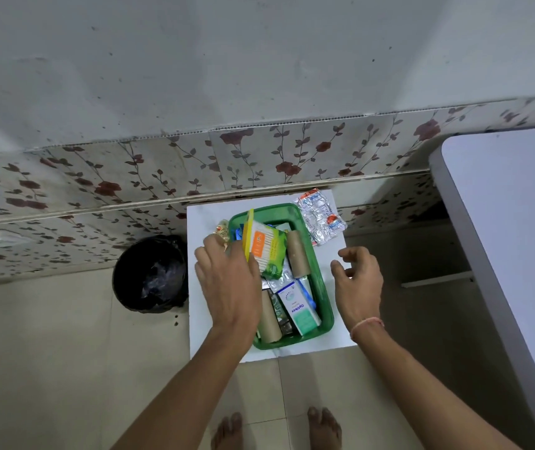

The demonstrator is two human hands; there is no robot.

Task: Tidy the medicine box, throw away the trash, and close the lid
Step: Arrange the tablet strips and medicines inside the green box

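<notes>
A green medicine box sits on a white board on the floor. It holds a white and teal carton, two cardboard tubes, foil strips and small packs. My left hand is at the box's left rim, thumb and fingers closed on an orange, white and green cotton swab pack with a yellow edge, tilted up out of the box. A gold wrapper lies just beyond its fingertips. My right hand hovers right of the box, fingers apart, holding nothing.
Silver blister packs lie on the board behind the box's right side. A black-lined bin stands on the floor to the left of the board. A white table fills the right. The flowered wall base is just behind; my bare feet are below.
</notes>
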